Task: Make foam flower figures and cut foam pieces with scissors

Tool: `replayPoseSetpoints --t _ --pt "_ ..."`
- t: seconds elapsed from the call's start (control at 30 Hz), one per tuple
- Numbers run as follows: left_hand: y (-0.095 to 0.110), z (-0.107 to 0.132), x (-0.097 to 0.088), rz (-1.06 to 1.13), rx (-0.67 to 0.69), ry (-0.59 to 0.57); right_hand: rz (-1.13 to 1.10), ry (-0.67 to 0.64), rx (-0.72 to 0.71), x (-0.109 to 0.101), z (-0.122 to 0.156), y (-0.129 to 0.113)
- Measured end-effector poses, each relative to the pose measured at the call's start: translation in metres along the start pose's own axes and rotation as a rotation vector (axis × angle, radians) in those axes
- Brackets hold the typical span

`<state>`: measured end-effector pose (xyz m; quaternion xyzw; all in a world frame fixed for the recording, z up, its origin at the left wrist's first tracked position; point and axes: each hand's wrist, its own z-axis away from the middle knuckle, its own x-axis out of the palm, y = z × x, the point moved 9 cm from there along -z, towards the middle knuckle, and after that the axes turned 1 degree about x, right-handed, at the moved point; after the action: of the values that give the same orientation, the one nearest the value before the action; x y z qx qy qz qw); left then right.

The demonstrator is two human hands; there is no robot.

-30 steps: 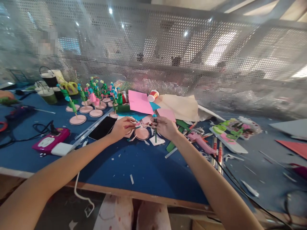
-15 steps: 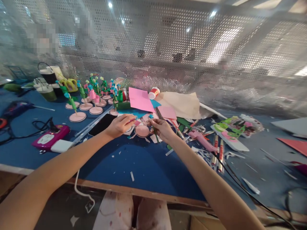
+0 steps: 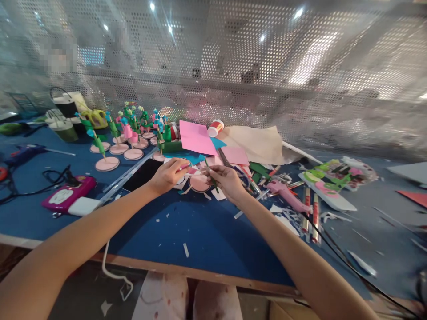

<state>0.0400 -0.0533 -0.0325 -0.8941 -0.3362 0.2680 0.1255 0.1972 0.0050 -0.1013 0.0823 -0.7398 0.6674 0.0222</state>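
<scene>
Over the middle of the table, my left hand (image 3: 169, 175) is closed, its fingertips pinched around something small that I cannot make out. My right hand (image 3: 227, 180) grips a thin green strip (image 3: 207, 165) between thumb and fingers, the strip slanting through the grip. Between and just below the two hands lies a round pink disc (image 3: 200, 183) with pale strips sticking out around it. A small pink piece (image 3: 192, 170) shows near the left fingertips; whether it is held is unclear.
Left of my hands stand several small green paper plants (image 3: 98, 144) on pink discs, beside a black phone (image 3: 140, 175) and a magenta power strip (image 3: 68, 195). Pink paper (image 3: 196, 138), scissors (image 3: 224, 158) and a pink glue gun (image 3: 288, 195) with a black cable lie beyond and right.
The green strip in my right hand now stands up past the fingertips; the blue tip seen there earlier no longer shows. My left hand stays almost where it was. The view has shifted slightly.
</scene>
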Motion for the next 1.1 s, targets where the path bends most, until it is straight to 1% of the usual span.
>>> replayPoseSetpoints --t 0.07,0.17,0.23,0.33,0.4,0.47,0.63,0.73,0.93,1.1 --pt "-0.001 0.000 0.002 -0.024 -0.002 -0.018 0.002 0.023 0.004 -0.003 -0.001 0.001" --pt "-0.001 0.001 0.007 -0.084 0.003 -0.060 -0.007 0.041 -0.020 0.000 -0.001 0.000" --pt "-0.001 0.001 0.009 -0.126 -0.002 -0.082 -0.040 0.063 -0.031 0.004 0.001 -0.001" --pt "-0.004 0.001 0.012 -0.174 -0.045 -0.114 -0.099 0.095 -0.017 0.012 0.006 0.000" --pt "-0.006 0.001 0.015 -0.183 -0.073 -0.146 -0.116 0.092 -0.018 0.019 0.009 -0.001" --pt "-0.005 0.001 0.016 -0.191 -0.081 -0.163 -0.125 0.061 -0.004 0.027 0.013 0.000" --pt "0.001 -0.006 0.009 -0.235 -0.045 -0.096 -0.156 -0.047 0.104 0.046 0.022 0.010" --pt "0.003 -0.009 0.005 -0.246 -0.033 -0.079 -0.158 -0.095 0.140 0.055 0.026 0.012" --pt "0.005 -0.010 0.003 -0.239 -0.013 -0.086 -0.151 -0.099 0.184 0.060 0.030 0.016" --pt "0.005 -0.010 0.002 -0.198 -0.015 -0.092 -0.194 -0.117 0.204 0.066 0.032 0.018"
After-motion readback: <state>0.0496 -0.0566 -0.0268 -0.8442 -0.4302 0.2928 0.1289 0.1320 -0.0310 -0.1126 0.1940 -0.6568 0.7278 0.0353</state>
